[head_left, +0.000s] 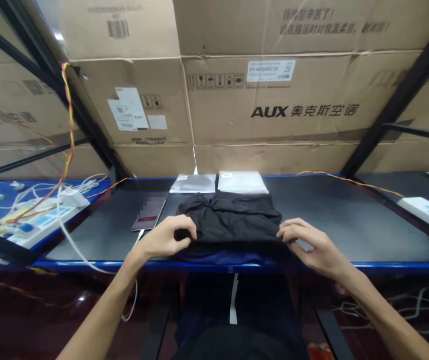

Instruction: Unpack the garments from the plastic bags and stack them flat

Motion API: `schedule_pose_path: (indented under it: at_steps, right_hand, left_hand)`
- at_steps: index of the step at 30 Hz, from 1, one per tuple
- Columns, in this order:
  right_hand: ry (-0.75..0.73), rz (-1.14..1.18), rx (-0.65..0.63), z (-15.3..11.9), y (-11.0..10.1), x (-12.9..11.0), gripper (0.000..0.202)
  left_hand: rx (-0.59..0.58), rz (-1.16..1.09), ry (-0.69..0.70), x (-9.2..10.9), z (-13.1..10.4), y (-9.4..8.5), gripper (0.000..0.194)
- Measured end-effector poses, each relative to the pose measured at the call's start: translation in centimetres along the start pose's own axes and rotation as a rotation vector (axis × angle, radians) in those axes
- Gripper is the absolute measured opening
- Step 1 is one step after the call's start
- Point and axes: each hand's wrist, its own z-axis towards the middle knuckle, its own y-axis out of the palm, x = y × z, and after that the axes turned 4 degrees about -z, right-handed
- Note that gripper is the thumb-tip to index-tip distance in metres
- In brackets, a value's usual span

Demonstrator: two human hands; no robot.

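Brown cardboard boxes [274,117] stand behind a dark tabletop [319,215], their tops cut off above. On the left hand [169,237], forefinger and thumb curl until their tips almost meet at the near left edge of a folded black cloth [233,217]; whether fabric is pinched between them cannot be told. The right hand [310,245] bends its fingers against the cloth's right end, thumb slightly apart, its grip equally unclear. The cloth lies between the hands near the table's blue front edge, its underside hidden. Just behind it are two clear packets [192,184] [243,183], labels too small to read. Beside the left wrist rests a phone [150,214], its screen partly blurred out, a white cord [139,236] passing behind the arm. Farther left, tangled wires partly cover a power strip [51,220]; another power strip [428,214] is cut off at right.
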Motion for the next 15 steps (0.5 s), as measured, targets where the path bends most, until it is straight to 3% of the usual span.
schedule_pose_path:
  at_steps: [4,7,11,15]
  right_hand:
    - [0.010,0.009,-0.262,-0.1,-0.4,-1.3,0.033]
    - [0.071,0.042,-0.353,0.6,-1.3,-1.4,0.033]
    - [0.212,0.038,-0.263,2.3,-2.3,-0.3,0.024]
    - [0.297,-0.038,-0.125,4.2,-1.8,2.1,0.032]
  left_hand:
    - [-0.087,0.091,0.002,0.0,-0.9,0.8,0.026]
    - [-0.087,0.111,-0.039,0.0,-0.3,0.6,0.025]
    - [-0.013,0.102,-0.096,-0.2,2.2,0.1,0.025]
    - [0.095,0.154,-0.034,-1.3,6.0,0.5,0.022]
